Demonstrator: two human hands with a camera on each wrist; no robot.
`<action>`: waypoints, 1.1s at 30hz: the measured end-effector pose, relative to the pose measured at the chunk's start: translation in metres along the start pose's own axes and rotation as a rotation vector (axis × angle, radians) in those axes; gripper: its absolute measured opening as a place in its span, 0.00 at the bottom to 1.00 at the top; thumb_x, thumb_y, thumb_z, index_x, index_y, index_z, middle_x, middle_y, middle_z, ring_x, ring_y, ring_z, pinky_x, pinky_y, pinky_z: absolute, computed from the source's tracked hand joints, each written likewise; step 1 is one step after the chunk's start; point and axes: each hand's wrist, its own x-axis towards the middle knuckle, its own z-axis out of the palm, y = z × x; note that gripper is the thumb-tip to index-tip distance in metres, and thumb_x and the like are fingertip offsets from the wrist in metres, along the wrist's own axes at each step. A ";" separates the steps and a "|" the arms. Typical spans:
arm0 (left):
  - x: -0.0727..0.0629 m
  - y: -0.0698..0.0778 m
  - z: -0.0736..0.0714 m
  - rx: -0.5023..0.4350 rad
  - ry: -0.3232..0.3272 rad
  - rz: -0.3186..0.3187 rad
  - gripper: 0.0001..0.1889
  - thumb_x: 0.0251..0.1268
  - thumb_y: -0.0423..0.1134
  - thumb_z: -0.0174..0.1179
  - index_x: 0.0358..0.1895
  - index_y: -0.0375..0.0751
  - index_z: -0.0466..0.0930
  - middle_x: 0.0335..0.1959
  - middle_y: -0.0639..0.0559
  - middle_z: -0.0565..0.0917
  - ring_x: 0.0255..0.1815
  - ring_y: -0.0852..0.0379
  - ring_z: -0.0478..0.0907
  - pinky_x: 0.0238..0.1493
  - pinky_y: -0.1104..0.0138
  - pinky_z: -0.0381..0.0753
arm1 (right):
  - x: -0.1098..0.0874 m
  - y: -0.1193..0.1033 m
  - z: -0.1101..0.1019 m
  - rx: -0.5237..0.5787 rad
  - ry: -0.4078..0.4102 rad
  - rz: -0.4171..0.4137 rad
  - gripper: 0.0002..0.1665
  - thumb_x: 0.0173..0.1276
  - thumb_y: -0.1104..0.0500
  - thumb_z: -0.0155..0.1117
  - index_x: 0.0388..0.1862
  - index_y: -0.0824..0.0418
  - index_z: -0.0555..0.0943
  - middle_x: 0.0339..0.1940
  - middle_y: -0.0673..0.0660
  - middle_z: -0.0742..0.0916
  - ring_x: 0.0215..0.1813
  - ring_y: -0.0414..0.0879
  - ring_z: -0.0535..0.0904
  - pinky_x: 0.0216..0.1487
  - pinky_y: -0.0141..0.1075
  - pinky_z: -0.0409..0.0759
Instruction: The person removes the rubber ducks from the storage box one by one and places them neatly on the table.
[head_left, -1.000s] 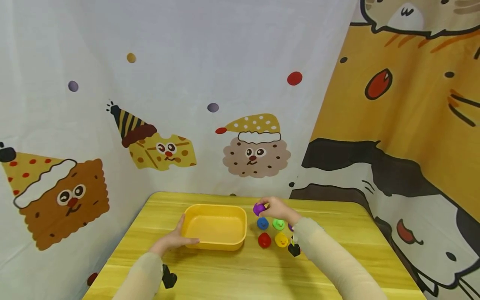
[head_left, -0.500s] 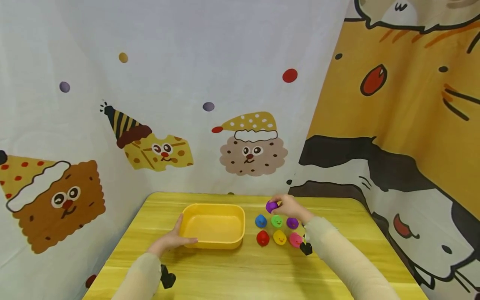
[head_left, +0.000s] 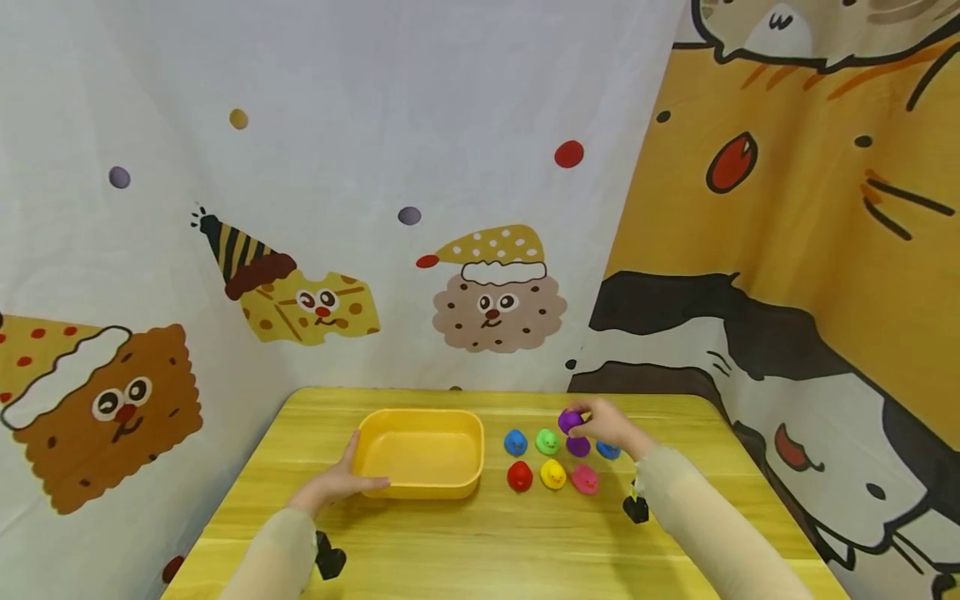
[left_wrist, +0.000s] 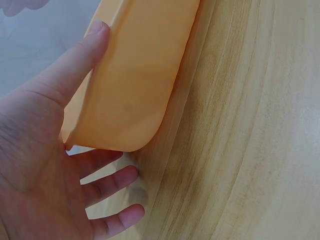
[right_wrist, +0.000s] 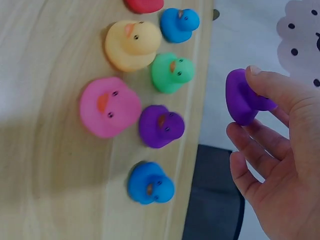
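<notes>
My right hand (head_left: 611, 423) pinches a purple rubber duck (right_wrist: 240, 102) between thumb and fingertips, lifted above the back of the duck rows. Below it on the table sits another purple duck (right_wrist: 161, 127), with a blue duck (right_wrist: 151, 184) to its right. At the near left corner of a yellow plastic tub (head_left: 423, 492), my left hand (head_left: 333, 483) lies with the thumb straight along the front wall. The other fingers reach along the left side; in the left wrist view (left_wrist: 45, 130) they are spread and nearly straight. The tub has nothing in it.
Two rows of ducks stand right of the tub: blue (head_left: 515, 442) and green (head_left: 547, 442) behind, red (head_left: 520, 477), yellow (head_left: 553, 474) and pink (head_left: 585, 479) in front. A printed curtain (head_left: 322, 150) hangs behind the wooden table (head_left: 480, 550).
My right hand has moved right with the purple duck, from behind the left blue duck to behind the purple one on the table. The left hand has stayed at the tub's corner.
</notes>
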 end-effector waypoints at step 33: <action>-0.005 0.006 0.000 0.015 -0.014 -0.035 0.67 0.56 0.51 0.70 0.74 0.41 0.15 0.73 0.24 0.28 0.71 0.22 0.36 0.66 0.34 0.46 | -0.071 0.075 0.006 0.018 0.117 0.107 0.19 0.53 0.63 0.76 0.42 0.69 0.82 0.41 0.61 0.85 0.40 0.52 0.81 0.41 0.41 0.81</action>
